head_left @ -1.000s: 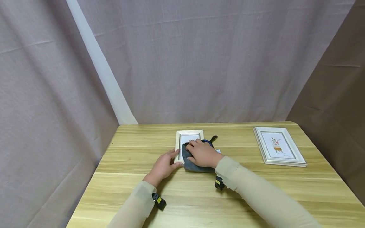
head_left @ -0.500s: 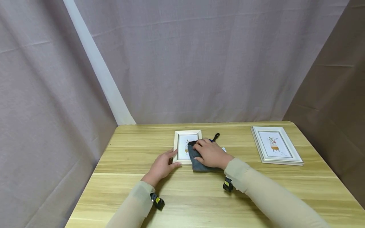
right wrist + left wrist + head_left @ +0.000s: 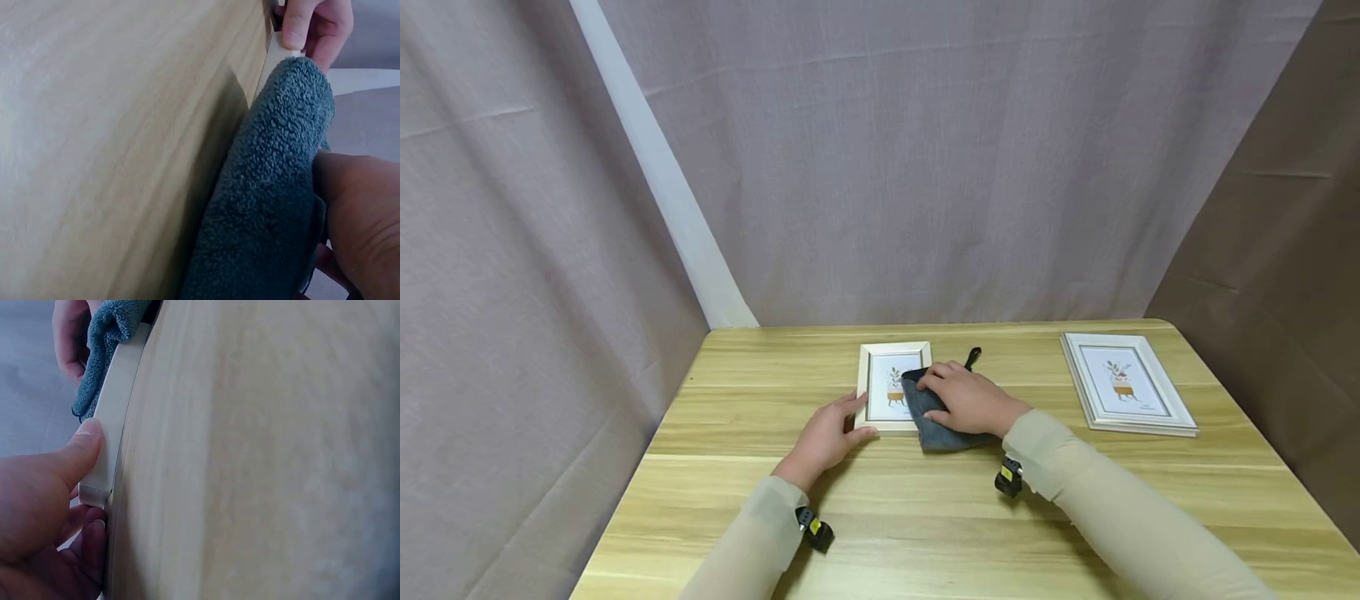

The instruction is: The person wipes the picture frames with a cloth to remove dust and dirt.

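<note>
A cream picture frame [image 3: 863,379] with a potted-plant print lies flat on the wooden table. At its near left corner my left hand [image 3: 826,435] holds it, the thumb on the near edge and the fingers along the left side; the left wrist view shows this thumb [image 3: 84,447] against the frame's edge [image 3: 112,419]. My right hand [image 3: 973,402] grips a folded blue-grey terry cloth [image 3: 936,429] with a black loop. The cloth covers the frame's right part. Up close in the right wrist view, the fluffy cloth [image 3: 269,162] hides most of the frame.
Farther right on the table [image 3: 760,375], a white picture frame [image 3: 1131,387] with a similar print lies on what looks like another frame. Grey curtains [image 3: 925,167] hang behind the table's back edge, and a brown one [image 3: 1277,250] hangs on the right.
My right hand has slid the cloth to the right across the frame, uncovering more of the print. The left hand keeps its hold at the corner.
</note>
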Available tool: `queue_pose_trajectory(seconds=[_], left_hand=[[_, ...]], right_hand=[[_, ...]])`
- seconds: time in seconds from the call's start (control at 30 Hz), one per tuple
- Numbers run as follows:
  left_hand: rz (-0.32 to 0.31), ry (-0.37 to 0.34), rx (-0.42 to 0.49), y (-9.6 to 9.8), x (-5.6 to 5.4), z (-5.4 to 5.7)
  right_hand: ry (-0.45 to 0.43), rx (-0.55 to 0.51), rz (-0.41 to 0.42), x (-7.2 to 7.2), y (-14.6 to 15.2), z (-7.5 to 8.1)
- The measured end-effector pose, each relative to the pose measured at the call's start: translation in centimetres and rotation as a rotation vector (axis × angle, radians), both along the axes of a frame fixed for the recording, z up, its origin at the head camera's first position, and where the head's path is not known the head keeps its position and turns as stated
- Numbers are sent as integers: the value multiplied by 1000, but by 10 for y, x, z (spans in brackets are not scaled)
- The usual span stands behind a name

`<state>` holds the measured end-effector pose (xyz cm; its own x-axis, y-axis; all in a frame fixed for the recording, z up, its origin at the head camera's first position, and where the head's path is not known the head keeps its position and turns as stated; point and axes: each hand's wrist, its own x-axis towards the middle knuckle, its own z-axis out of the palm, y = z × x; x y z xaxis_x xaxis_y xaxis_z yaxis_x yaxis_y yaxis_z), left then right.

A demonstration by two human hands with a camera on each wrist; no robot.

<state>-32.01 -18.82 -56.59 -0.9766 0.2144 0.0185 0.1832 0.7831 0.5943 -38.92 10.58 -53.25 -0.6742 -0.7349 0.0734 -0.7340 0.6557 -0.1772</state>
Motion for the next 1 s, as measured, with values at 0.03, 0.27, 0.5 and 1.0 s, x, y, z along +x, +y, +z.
queue_pose_trajectory(seconds=[0.03, 0.27, 0.5, 1.0], left_hand=[[2, -3, 1, 0, 1, 0], [26, 10, -2, -2, 3, 1], [7, 9, -6, -2, 2, 4], [-17, 21, -10, 1, 0, 6]], right_hand=[[0, 1, -6, 1, -1, 0], [32, -17, -53, 8, -11, -3], [100, 16, -105, 18, -26, -9], [198, 99, -51, 50, -43, -15]])
